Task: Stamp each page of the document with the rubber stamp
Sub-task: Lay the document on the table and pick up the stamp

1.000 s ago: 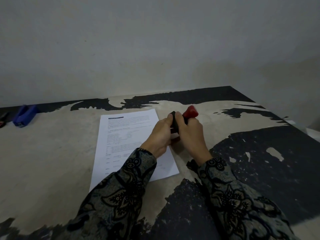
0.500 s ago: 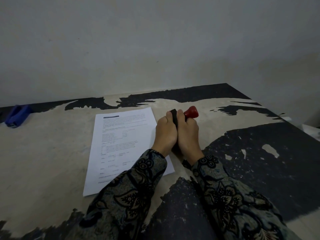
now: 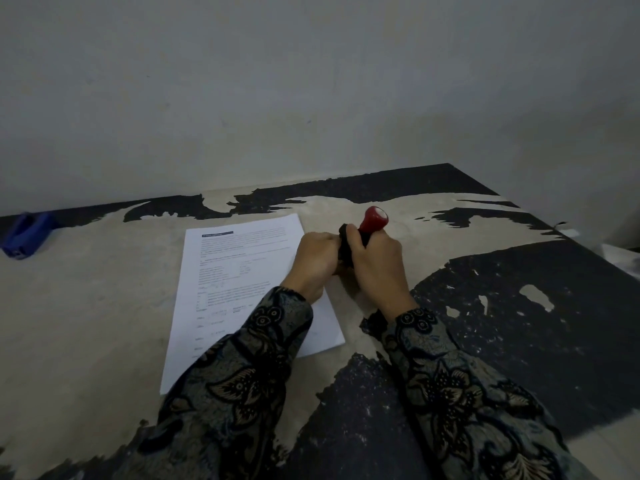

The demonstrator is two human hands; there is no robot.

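Long dark sleeves (image 3: 242, 368) with a tan floral batik print

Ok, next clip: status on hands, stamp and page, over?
Both hands, left and right, grip the red-handled stamp beside the document. Stamp off the page, no mark visible. Blue object far left, clear of the work.

Red, black, white and blue on a worn two-tone table

The rubber stamp (image 3: 373, 220) had a glossy red handle above a black body. The printed paper document (image 3: 239, 282) was white with fine dark text and one dark blue header bar. The peeling wooden table (image 3: 86, 306) showed pale beige patches against speckled black coating. Both long fabric sleeves (image 3: 460, 382) carried a dark batik pattern of tan and grey flowers. A small plastic object (image 3: 24, 235) was bright blue; the plastered wall (image 3: 311, 81) was plain grey-white.
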